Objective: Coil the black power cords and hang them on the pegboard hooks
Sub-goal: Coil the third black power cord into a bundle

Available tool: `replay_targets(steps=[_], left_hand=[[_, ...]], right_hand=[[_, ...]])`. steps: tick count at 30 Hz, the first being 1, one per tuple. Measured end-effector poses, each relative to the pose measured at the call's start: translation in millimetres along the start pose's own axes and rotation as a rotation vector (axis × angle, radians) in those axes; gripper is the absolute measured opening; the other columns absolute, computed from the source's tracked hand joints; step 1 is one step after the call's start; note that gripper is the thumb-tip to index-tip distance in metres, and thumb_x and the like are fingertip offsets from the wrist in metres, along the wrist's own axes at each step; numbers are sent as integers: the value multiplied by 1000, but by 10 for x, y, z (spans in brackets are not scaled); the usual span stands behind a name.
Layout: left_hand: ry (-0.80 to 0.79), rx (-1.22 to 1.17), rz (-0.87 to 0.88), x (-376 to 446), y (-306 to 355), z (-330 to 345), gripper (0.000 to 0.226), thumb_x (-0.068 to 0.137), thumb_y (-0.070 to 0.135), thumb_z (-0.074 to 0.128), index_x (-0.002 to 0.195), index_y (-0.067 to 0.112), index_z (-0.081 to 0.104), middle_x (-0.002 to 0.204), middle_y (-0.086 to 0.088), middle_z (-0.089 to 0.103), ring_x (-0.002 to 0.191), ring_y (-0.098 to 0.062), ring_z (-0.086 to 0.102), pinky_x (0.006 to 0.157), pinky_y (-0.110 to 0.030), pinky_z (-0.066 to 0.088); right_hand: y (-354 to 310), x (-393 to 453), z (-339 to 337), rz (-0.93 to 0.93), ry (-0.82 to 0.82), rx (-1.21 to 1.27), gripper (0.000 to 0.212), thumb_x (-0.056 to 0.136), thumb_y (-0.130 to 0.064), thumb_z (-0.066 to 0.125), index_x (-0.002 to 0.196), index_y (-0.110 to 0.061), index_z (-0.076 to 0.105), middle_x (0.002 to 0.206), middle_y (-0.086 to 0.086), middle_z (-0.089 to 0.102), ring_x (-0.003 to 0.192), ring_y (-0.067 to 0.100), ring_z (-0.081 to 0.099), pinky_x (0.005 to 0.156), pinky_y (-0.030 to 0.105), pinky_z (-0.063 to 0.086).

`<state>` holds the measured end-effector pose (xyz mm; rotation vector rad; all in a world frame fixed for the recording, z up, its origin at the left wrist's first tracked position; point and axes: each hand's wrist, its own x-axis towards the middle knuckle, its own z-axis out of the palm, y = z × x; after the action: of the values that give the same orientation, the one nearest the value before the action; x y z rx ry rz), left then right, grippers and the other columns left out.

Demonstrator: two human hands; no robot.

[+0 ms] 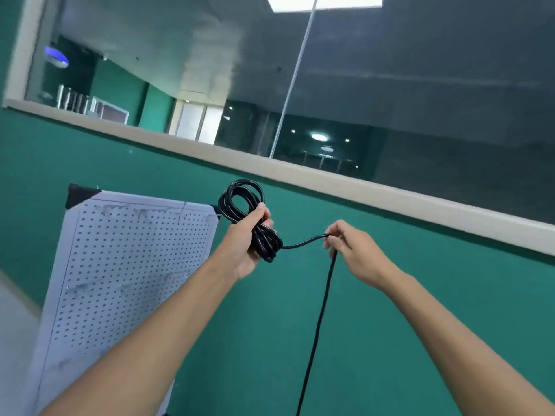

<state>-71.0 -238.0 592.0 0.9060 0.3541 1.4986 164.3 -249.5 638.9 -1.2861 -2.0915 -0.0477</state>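
Now the left hand (250,235) grips a bundle of black power cord (258,220), its fingers curled round the loops, up in front of the green wall (390,310). From it, 1 loose strand runs to the right hand (351,250), which pinches it, then hangs down. The white pegboard (120,265) leans at the left, near the coil.

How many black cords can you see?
1. The black cord is partly coiled in the left hand, and its loose end runs through the right hand and hangs down. Others may be out of view.
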Motion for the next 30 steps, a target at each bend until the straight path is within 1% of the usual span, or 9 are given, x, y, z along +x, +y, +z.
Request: replay_targets(steps=[4, 7, 12, 15, 17, 19, 22, 26, 30], left_hand=[[15, -80, -145, -238, -561, -453, 27, 103, 36, 58, 83, 19, 61, 65, 5, 48, 60, -13, 49, 74, -28, 51], [26, -153, -216, -430, -886, -754, 24, 102, 34, 59, 85, 17, 60, 67, 5, 45, 61, -13, 50, 75, -29, 55], [72, -191, -253, -608, -1197, -1034, 24, 102, 32, 58, 85, 14, 61, 66, 3, 48, 67, -15, 54, 77, -31, 58], [85, -162, -252, -662, -1248, -1064, 24, 100, 32, 59, 83, 15, 60, 66, 2, 50, 71, -17, 58, 84, -33, 59], [101, -150, -238, -687, -1264, -1070, 22, 97, 32, 59, 84, 15, 58, 67, 2, 51, 72, -17, 61, 87, -32, 59], [136, -133, -225, -721, -1278, -1103, 22, 96, 33, 60, 84, 16, 56, 66, 3, 51, 68, -14, 60, 81, -30, 59], [226, -92, -233, -802, -1315, -1218, 26, 103, 35, 56, 82, 19, 55, 65, 7, 49, 58, -10, 50, 71, -25, 52], [373, -78, -234, -908, -1428, -1373, 29, 104, 35, 57, 79, 21, 56, 61, 9, 51, 54, -8, 47, 72, -26, 40], [557, -17, -238, -1002, -1563, -1467, 24, 102, 33, 63, 82, 20, 58, 66, 7, 54, 56, -9, 50, 59, -23, 47]], right_hand=[[407, -519, 636, 96, -154, 176, 19, 105, -9, 46, 99, -23, 58, 82, -3, 69, 77, 8, 58, 77, 26, 45], [573, -852, 1022, 125, -280, 311, 24, 104, -2, 47, 104, -19, 64, 83, -7, 66, 83, 6, 60, 87, 23, 45], [592, -1190, 1381, 176, -356, 500, 18, 104, -10, 54, 105, -15, 72, 80, -15, 63, 77, 5, 55, 80, 14, 44], [515, -1267, 1496, 160, -395, 478, 6, 97, -19, 68, 101, -17, 73, 85, -17, 71, 81, 2, 63, 83, 19, 50], [484, -1312, 1571, 152, -376, 435, 7, 92, -17, 75, 97, -21, 74, 91, -11, 75, 87, 8, 68, 90, 32, 54], [451, -1385, 1615, 166, -324, 419, 9, 91, -16, 76, 95, -23, 74, 92, -9, 77, 90, 13, 71, 92, 38, 55], [358, -1564, 1636, 198, -249, 471, 13, 92, -13, 74, 100, -23, 75, 94, -7, 77, 91, 11, 72, 89, 28, 55], [224, -1833, 1731, 266, -216, 595, 12, 92, -8, 72, 96, -19, 75, 83, 1, 76, 65, 7, 61, 67, 16, 49], [177, -1996, 1844, 362, -231, 706, 13, 91, -2, 72, 97, -12, 75, 82, 2, 77, 66, 9, 64, 71, 19, 50]])
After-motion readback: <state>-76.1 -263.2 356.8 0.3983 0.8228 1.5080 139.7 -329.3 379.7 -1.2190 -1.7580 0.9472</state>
